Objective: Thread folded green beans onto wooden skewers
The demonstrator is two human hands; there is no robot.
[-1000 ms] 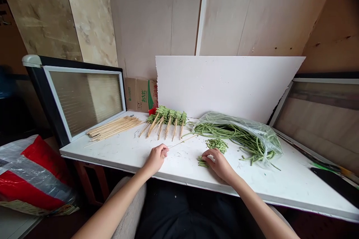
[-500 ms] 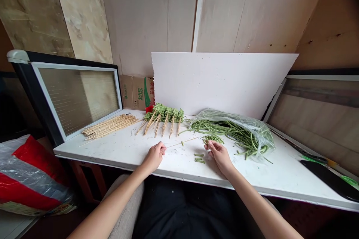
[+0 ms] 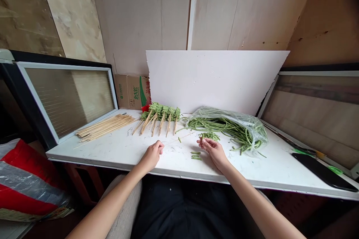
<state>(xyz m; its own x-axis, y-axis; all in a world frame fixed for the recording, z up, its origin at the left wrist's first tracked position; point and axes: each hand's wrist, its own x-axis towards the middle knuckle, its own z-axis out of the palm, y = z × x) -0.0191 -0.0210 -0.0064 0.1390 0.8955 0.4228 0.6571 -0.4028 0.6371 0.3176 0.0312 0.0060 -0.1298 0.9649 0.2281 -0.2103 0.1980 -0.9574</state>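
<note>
Skewer (image 3: 186,135), one: above the table (image 3: 112,155), bearing one bean piece (image 3: 180,139); axis running away and rightward, tip just beyond right hand's fingertips. Left hand (image 3: 152,154): closed, pinching near end. Right hand (image 3: 213,150): fingers bent, nearly meeting; contents, cannot tell. Forearms: converging forward.

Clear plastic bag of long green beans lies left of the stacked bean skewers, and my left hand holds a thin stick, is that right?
Not quite: the head view shows the plastic bag to the right of the stacked bean skewers. Your left hand does hold a thin stick.
</note>
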